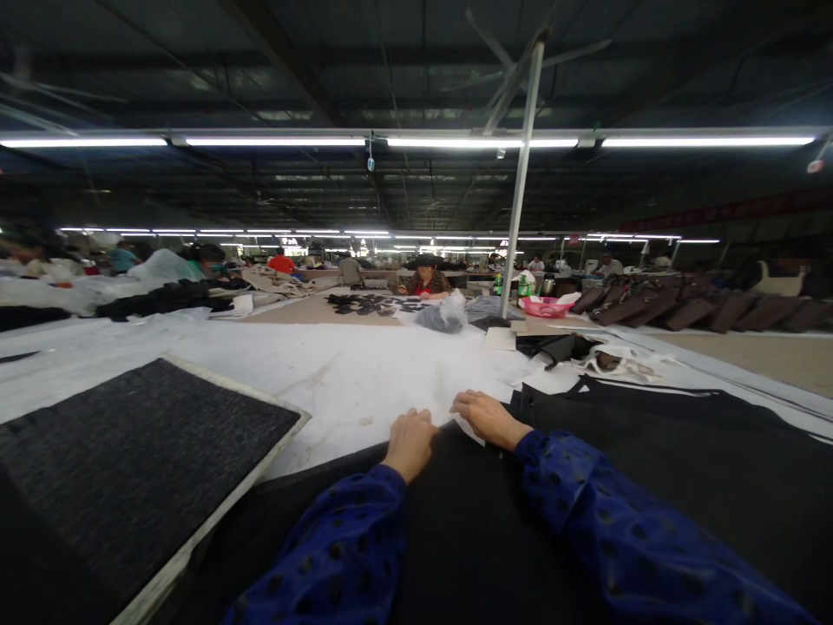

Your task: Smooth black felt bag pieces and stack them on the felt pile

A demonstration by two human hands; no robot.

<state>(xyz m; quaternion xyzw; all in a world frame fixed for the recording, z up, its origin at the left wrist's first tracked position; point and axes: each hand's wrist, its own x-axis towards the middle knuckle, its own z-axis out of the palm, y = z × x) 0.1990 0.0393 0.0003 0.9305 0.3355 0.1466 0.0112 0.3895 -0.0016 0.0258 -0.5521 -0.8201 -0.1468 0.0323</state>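
Observation:
A large black sheet of material (455, 521) spreads across the table in front of me. At its far edge, my left hand (411, 444) is closed, with curled fingers against the sheet's edge; the fingertips are hidden. Just to the right, my right hand (487, 418) is closed with fingers pressed together over a small white piece, perhaps paper (469, 431). That piece overlaps the black sheet's edge. A gap separates the two hands. More black material (677, 469) lies to the right, partly under my right forearm.
A dark, speckled board with a pale edge (162, 451) lies at left. White covering (305, 356) extends beyond my hands. Farther back are a metal post (522, 182), pink basket (547, 306), clear plastic bag (446, 314), black scraps (553, 349) and a seated person (426, 279).

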